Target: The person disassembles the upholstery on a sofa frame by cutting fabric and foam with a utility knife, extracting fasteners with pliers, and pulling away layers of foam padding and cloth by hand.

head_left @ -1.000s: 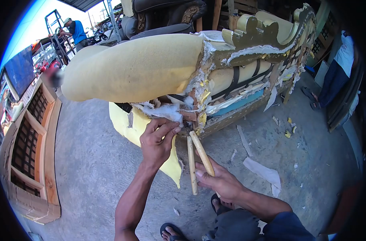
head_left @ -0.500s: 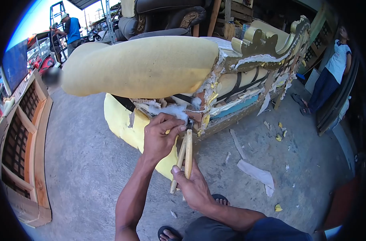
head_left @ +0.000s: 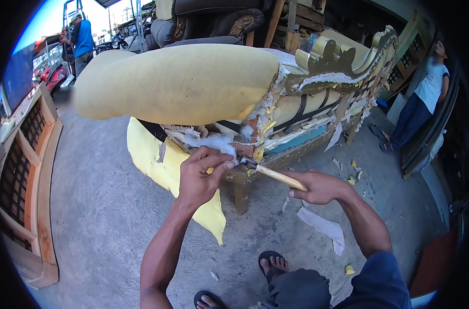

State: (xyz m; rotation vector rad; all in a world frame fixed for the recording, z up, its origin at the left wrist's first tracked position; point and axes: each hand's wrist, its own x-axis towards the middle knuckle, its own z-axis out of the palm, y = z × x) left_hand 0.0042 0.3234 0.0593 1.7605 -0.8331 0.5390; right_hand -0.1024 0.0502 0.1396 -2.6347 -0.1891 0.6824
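Note:
My right hand (head_left: pixel 322 186) is wrapped round the pale yellow handles of a pair of pincers (head_left: pixel 278 176). The dark metal jaws rest at the lower front corner of a stripped sofa (head_left: pixel 298 154). Just left of the jaws, my left hand (head_left: pixel 203 172) has thumb and forefinger pressed together at the sofa's edge; what lies between them is too small to make out. White fibre wadding (head_left: pixel 214 141) spills out above those fingers. Over it bulges the foam-padded sofa arm (head_left: pixel 178 82). A yellow foam sheet (head_left: pixel 152 154) hangs below the arm, behind my left hand.
Scraps of cloth (head_left: pixel 322 226) and foam litter the concrete floor. A wooden frame (head_left: pixel 44 195) stands at the left. Behind the sofa is a dark leather armchair (head_left: pixel 208 23). One person (head_left: pixel 425 98) stands at the right, another (head_left: pixel 82 44) at the far left.
My right hand has swung up and right, turning the pincers from upright to slanting rightward. The two handles, apart before, now lie together. My left hand stays at the corner.

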